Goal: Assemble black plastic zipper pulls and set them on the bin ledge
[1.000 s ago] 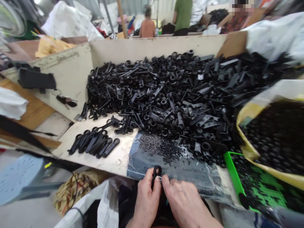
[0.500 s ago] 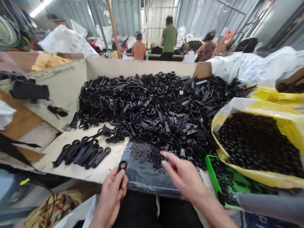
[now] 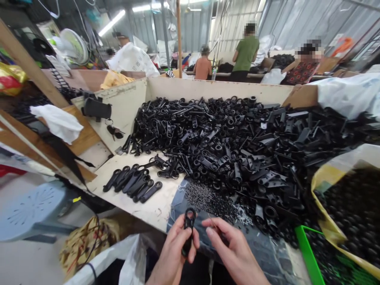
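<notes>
My left hand [image 3: 177, 247] is closed around a black plastic part with a ring-shaped end [image 3: 189, 229], held upright with the ring on top. Just right of it is my right hand [image 3: 230, 245], thumb and forefinger close together; a thin dark sliver shows at the fingertips, too small to name. Beyond the hands, tiny black and silvery pieces [image 3: 204, 198] lie spread on a dark sheet [image 3: 178, 206]. To the left, several similar black ring-ended parts [image 3: 130, 183] rest in a row on the pale board.
A large heap of black plastic parts [image 3: 208, 130] fills the walled bench [image 3: 139, 95]. At right stand a green tray [image 3: 307, 253] and a yellow-white sack [image 3: 323, 190] of black round pieces. A blue stool [image 3: 32, 209] is at lower left. Several people work in the background.
The view has turned left. My right hand has come away from the small pieces and is now close beside the black part, which stays in my left hand.
</notes>
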Tool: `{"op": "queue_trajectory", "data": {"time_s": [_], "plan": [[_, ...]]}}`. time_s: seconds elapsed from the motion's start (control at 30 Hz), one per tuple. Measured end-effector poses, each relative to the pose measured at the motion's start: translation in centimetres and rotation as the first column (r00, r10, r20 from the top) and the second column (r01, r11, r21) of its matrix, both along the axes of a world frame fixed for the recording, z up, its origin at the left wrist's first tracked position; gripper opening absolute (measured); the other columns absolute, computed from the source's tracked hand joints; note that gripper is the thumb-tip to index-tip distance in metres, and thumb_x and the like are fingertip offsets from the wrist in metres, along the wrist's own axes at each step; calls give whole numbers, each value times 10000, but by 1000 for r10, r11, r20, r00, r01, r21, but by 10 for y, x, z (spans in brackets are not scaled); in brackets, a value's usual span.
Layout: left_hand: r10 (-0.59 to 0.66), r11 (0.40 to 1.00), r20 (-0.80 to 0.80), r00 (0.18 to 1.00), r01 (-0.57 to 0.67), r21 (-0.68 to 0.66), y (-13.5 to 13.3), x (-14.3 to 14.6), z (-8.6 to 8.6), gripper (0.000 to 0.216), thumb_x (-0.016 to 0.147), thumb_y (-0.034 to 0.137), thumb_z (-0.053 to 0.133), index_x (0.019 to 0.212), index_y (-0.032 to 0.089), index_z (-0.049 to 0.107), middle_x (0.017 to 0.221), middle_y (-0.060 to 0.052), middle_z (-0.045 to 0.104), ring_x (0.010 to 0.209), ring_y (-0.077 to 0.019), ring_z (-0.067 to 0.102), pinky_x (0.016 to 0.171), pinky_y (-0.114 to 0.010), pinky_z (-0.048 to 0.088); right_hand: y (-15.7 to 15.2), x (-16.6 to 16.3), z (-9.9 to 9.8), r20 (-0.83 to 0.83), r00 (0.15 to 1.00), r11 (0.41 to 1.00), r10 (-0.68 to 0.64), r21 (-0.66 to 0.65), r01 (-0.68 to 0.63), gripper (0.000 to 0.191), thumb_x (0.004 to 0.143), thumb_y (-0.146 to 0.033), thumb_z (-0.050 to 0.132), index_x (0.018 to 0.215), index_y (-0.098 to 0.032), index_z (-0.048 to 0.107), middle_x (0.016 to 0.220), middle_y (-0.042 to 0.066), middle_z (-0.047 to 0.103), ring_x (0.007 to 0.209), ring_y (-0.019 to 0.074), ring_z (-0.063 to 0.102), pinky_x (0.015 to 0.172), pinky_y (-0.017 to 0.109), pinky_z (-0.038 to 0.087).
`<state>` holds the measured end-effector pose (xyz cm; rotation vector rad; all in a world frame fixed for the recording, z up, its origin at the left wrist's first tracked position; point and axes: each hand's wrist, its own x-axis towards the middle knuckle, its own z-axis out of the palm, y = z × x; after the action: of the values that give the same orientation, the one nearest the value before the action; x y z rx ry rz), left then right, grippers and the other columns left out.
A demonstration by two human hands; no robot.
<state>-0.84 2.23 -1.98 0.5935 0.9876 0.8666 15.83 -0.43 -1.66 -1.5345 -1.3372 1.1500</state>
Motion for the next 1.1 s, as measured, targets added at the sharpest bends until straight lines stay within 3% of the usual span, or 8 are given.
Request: {"op": "queue_trajectory", "data": {"time_s": [0.13,0.27,0.37,0.43,0.5,0.8,0.97,1.1], "plan": [[19,1000,-74,997,-19,9,-1,2,4,393,829,376,691,1158,160,669,646,32,612,483,-71,401,524,-202,334,5,-10,-5,-82,996,997,-36,-72,30,469,884,-619,599,985,-180,731,726,27,675,654,182,585,618,277,445],[46,996,-228,973,-27,83,-4,5,2,438,813,378,727,1214,206,688,749,-13,696,595,-131,557,555,-220,421,14,-22,-11,-383,917,981,-113,-188,42,587,749,-695,743,1000,-169,671,597,-17,614,542,132,524,532,228,405],[78,982,-327,942,-16,187,-7,5,-7,453,838,409,711,1258,242,694,1168,-80,748,999,-228,676,846,-275,508,18,-31,-18,-550,819,965,-163,-263,15,613,691,-679,812,968,-157,647,525,-46,579,394,52,376,407,163,266],[80,976,-370,926,3,218,-9,3,-15,474,862,414,685,1310,259,671,1367,-68,675,1245,-266,596,1051,-317,433,19,-35,-21,-588,781,954,-210,-300,31,613,658,-674,838,914,-151,644,487,-59,558,346,18,280,364,146,172],[62,975,-403,913,32,221,-10,1,-22,502,885,420,653,1360,257,635,1430,-67,635,1350,-281,523,1144,-356,363,19,-38,-22,-606,755,942,-249,-334,43,636,595,-700,855,826,-158,617,452,-65,541,321,5,243,341,140,128],[54,972,-485,873,65,226,-15,1,-34,548,922,414,577,1430,208,555,1529,-91,543,1449,-261,427,1224,-342,272,21,-44,-16,-607,731,923,-312,-377,81,646,546,-712,861,727,-178,545,423,-72,514,314,7,286,335,134,133],[158,969,-429,889,-56,241,-17,5,-29,537,873,393,690,1370,209,600,1478,-108,589,1435,-283,442,1206,-315,275,25,-47,-15,-604,731,921,-317,-381,84,599,583,-678,846,732,-183,542,433,-86,491,334,16,283,340,146,146],[162,965,-441,883,-48,258,-11,2,-28,537,822,393,760,1311,226,613,1404,-116,644,1418,-320,450,1162,-347,333,30,-50,-18,-592,757,930,-276,-364,54,525,659,-636,800,762,-188,546,432,-96,485,330,17,228,338,158,131]]}}
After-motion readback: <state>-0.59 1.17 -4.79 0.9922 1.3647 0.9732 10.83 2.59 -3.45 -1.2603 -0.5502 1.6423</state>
